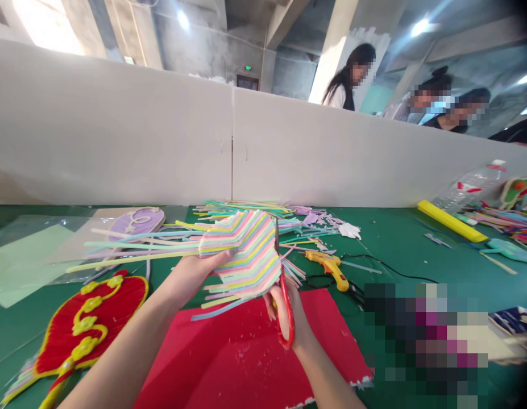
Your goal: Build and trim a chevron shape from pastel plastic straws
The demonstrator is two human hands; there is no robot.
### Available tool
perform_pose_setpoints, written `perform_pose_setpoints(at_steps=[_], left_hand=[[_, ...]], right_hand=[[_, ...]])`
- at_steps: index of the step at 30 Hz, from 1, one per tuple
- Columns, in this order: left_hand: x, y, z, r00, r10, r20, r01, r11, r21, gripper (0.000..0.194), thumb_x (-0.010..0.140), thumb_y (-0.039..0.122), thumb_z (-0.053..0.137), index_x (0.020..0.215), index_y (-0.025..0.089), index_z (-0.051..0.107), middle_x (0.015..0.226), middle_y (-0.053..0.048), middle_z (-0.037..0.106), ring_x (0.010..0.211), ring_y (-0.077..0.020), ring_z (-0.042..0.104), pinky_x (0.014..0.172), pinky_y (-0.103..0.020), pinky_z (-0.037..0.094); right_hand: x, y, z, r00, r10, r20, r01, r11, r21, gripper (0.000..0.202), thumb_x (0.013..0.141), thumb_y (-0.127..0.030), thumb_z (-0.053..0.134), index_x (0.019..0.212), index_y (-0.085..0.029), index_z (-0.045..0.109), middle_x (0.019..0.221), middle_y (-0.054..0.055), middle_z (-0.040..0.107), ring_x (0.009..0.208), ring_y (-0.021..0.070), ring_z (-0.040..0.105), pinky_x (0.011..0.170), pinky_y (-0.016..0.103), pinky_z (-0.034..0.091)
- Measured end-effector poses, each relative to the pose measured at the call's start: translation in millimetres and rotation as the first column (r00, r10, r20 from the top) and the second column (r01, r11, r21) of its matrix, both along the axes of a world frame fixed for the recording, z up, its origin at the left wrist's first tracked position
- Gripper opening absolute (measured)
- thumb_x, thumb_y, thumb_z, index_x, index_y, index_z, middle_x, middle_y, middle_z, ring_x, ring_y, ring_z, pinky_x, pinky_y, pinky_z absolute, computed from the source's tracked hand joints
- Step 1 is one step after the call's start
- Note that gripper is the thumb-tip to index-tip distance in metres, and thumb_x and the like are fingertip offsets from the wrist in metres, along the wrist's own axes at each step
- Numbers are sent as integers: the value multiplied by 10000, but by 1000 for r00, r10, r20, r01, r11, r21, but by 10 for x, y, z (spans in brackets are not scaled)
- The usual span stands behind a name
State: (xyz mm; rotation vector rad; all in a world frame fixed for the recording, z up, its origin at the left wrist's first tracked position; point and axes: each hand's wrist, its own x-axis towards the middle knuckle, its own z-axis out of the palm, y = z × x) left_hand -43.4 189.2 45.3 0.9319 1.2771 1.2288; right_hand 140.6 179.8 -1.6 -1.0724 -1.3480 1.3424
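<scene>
My left hand [207, 271] grips a panel of pastel pipe cleaners [246, 244], its thumb lying on top. The strips run side by side in a zigzag of pink, yellow, green, blue and white. Long loose ends stick out to the left and below. In my right hand [291, 309] are red-handled scissors [287, 318], with the fingers through the loops. Their blades stand upright along the panel's right edge, where short cut ends show. Whether the blades are parted is hard to see. Beneath both hands lies a red sheet [246, 358] dotted with small bits.
Loose pipe cleaners [216, 209] and lilac scraps [316, 218] lie behind the panel. A yellow glue gun [330, 266] with a black cord rests to the right. At left are a red fan-shaped piece [92, 318] and a purple one [137, 222]. A white partition [118, 136] stands behind.
</scene>
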Motion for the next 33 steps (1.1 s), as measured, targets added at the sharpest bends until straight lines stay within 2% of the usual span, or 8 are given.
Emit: perform_pose_setpoints(at_steps=[4,9,16,19,22,27,30,33], left_hand=[[31,0,10,997,-16,69,15,1000,13,480,585,424,781,976,154,711,1053,-90,709,1058,-325,614,878,-396,526],[42,11,8,983,-60,172,52,998,47,505,623,377,778,1060,142,681,1130,-111,676,1055,-322,615,880,-420,524],[26,7,2,985,-73,158,66,996,52,495,634,392,769,1062,158,683,1143,-90,672,1059,-307,615,891,-399,521],[12,4,-5,991,-63,118,57,997,50,490,609,411,779,1022,159,699,1097,-91,694,1043,-307,624,886,-392,521],[-3,4,-21,997,-47,65,44,998,39,481,577,444,787,962,165,718,1039,-89,715,1026,-310,633,889,-388,517],[10,0,-44,999,-40,24,40,999,10,532,516,482,802,926,153,726,961,-96,734,1003,-334,638,860,-411,528],[29,1,-48,999,-37,13,37,999,12,534,513,494,799,917,154,725,942,-96,737,1002,-335,638,820,-397,544],[40,6,-55,996,-89,27,88,995,35,507,591,483,765,984,166,707,1047,-99,711,1062,-323,610,833,-393,537]], right_hand=[[8,-3,-69,999,16,-51,-15,1000,13,320,812,-464,472,619,-225,382,442,-77,298,361,74,261,379,229,205],[34,7,-184,990,69,-121,-64,997,49,277,855,-426,444,679,-218,396,494,-76,337,390,74,268,390,220,233],[34,-7,-138,995,63,-82,-63,998,11,290,832,-428,476,655,-210,401,515,-70,350,402,67,289,379,207,239],[43,-19,-113,996,64,-68,-61,997,36,306,837,-431,469,640,-207,399,494,-75,339,388,62,289,381,207,236],[52,-21,-151,996,50,-74,-44,996,82,308,843,-429,464,639,-207,400,483,-78,340,380,61,299,380,204,238],[35,-26,-207,995,16,-97,-14,1000,22,295,851,-432,444,661,-209,417,452,-84,343,357,59,290,359,191,236],[9,-41,-144,997,-15,-71,15,1000,-5,331,853,-460,440,640,-209,407,411,-88,334,335,59,299,347,185,237],[-19,-58,-53,997,-29,-74,28,1000,-12,360,850,-501,438,643,-209,408,394,-93,332,319,54,293,335,179,232]])
